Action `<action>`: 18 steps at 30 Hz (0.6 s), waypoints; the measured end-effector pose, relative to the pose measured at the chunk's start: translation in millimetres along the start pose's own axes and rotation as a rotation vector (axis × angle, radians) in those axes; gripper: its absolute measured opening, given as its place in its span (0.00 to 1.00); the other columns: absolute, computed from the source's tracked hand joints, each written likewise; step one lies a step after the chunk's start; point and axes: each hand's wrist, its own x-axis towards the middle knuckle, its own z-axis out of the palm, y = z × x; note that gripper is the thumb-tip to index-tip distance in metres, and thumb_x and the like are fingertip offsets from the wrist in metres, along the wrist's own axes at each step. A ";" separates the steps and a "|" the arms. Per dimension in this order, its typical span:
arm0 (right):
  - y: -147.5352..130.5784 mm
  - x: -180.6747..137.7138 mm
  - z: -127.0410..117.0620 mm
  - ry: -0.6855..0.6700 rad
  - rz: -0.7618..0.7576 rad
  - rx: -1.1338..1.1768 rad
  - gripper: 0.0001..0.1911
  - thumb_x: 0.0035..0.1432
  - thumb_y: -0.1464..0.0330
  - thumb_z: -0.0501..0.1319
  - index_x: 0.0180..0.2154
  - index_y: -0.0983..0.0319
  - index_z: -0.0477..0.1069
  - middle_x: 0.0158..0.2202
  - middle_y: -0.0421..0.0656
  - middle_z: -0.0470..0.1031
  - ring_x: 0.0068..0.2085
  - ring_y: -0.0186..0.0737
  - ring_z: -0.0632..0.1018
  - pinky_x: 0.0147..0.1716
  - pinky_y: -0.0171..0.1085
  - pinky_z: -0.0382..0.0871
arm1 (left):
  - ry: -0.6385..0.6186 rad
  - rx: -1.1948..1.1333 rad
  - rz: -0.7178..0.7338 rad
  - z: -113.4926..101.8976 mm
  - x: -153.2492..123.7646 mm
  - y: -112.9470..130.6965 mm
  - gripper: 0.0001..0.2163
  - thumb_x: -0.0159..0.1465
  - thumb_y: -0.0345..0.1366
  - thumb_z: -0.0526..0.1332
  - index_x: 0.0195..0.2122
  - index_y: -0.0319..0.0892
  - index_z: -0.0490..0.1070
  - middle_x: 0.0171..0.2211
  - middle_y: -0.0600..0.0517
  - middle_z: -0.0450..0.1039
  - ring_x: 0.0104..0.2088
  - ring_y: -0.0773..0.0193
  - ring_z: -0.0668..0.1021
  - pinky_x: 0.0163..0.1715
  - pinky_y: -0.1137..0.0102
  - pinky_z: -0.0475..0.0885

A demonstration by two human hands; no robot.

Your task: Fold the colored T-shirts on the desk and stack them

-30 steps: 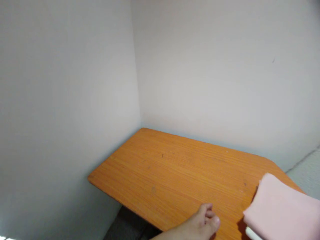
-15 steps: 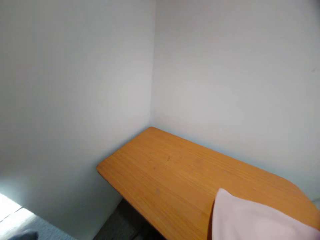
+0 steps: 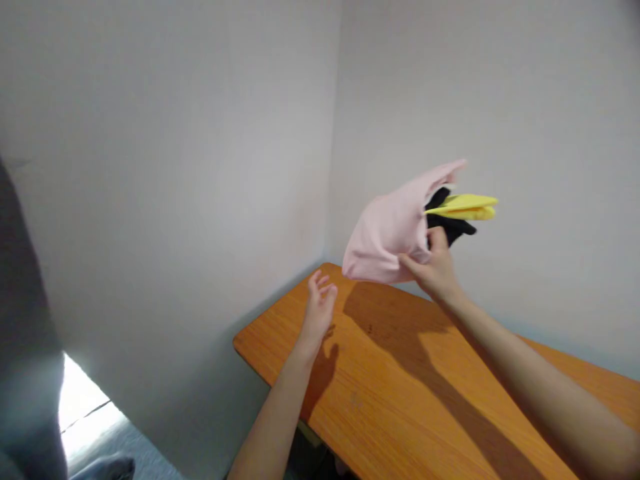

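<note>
A pink cloth bag [image 3: 390, 230] is held up in the air above the table, tilted on its side with its mouth to the right. My right hand [image 3: 436, 267] grips the bag at its lower rim, thumb on the outside and fingers at the opening. Out of the mouth stick a folded yellow piece [image 3: 470, 207] and some black fabric [image 3: 453, 228]; what else is inside is hidden. Left of the bag, my left hand [image 3: 321, 300] hovers over the table with fingers apart and nothing in it.
The wooden table [image 3: 365, 387] stands in a corner against two pale walls [image 3: 210, 167]. At the left edge is a dark blurred shape [image 3: 23, 333]. Bright light falls on the floor [image 3: 87, 393] at lower left.
The pink bag, earlier only partly in view at the lower right, is now raised over the table, further left. Both my hands have come into view, and the yellow and black pieces show.
</note>
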 end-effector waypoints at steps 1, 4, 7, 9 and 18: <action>7.8 5.1 25.5 -0.074 -0.041 -0.073 0.19 0.48 0.65 0.65 0.40 0.61 0.60 0.38 0.42 0.64 0.40 0.41 0.68 0.43 0.37 0.64 | 0.016 0.035 0.001 -22.1 -6.1 -4.5 0.24 0.66 0.47 0.56 0.59 0.43 0.53 0.60 0.37 0.59 0.55 0.59 0.72 0.56 0.61 0.65; 34.6 -5.4 95.6 -0.464 -0.006 -0.249 0.19 0.52 0.70 0.60 0.46 0.65 0.61 0.49 0.52 0.63 0.50 0.46 0.67 0.50 0.39 0.62 | 0.040 0.152 -0.076 -80.4 -37.0 -26.4 0.16 0.67 0.46 0.53 0.53 0.46 0.58 0.59 0.40 0.61 0.53 0.59 0.74 0.52 0.62 0.69; 56.8 -44.6 139.4 -0.683 0.002 -0.267 0.18 0.51 0.73 0.63 0.45 0.65 0.66 0.53 0.54 0.65 0.54 0.47 0.68 0.53 0.37 0.60 | 0.037 0.252 -0.137 -114.3 -63.6 -59.1 0.14 0.67 0.45 0.52 0.50 0.44 0.61 0.56 0.40 0.65 0.52 0.58 0.75 0.51 0.61 0.71; 67.0 -67.8 153.0 -0.726 0.022 -0.275 0.17 0.51 0.74 0.63 0.44 0.65 0.68 0.52 0.53 0.68 0.53 0.46 0.70 0.52 0.37 0.61 | 0.037 0.351 -0.112 -122.3 -73.8 -79.4 0.14 0.67 0.43 0.51 0.50 0.43 0.62 0.53 0.41 0.69 0.52 0.58 0.75 0.55 0.60 0.68; 98.1 -35.2 172.0 -0.634 0.288 -0.399 0.07 0.63 0.68 0.57 0.37 0.64 0.72 0.40 0.49 0.76 0.44 0.44 0.75 0.43 0.36 0.64 | -0.006 1.004 0.009 -104.4 -90.1 -89.5 0.17 0.66 0.41 0.50 0.50 0.41 0.71 0.53 0.42 0.71 0.57 0.51 0.70 0.60 0.55 0.60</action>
